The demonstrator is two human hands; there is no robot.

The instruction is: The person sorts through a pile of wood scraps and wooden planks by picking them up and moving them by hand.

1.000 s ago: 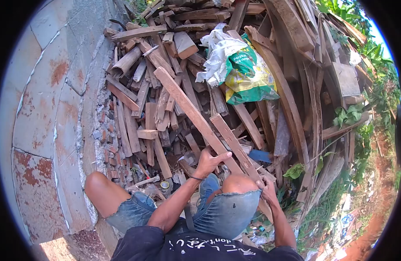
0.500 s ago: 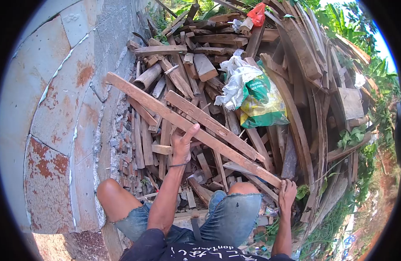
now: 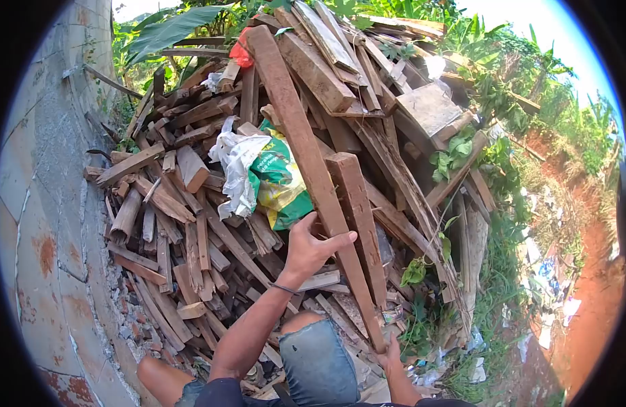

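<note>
A long reddish-brown wooden plank (image 3: 296, 125) slants from the upper middle down toward my knees. My left hand (image 3: 311, 249) is closed on its lower half, thumb across the top face and fingers at the left side. At the plank's bottom end, my right hand (image 3: 390, 356) grips it, with some fingers hidden. Close along the right side of the long plank stands a shorter, thicker piece of wood (image 3: 357, 217). Whether my left hand also touches that piece cannot be seen. Behind the plank lies a green and yellow plastic bag (image 3: 275, 173) with a crumpled white part.
A large heap of scrap wood (image 3: 184, 224) fills the ground ahead. On the left runs a grey concrete wall (image 3: 51, 258). A red plastic bag (image 3: 241, 49) sits high on the heap. Plants and a red dirt slope (image 3: 587, 298) with litter lie at the right.
The long plank has swung from pointing up-left to pointing steeply upward, and the shorter piece has turned with it. My view has shifted to the right. Both hands keep hold.
</note>
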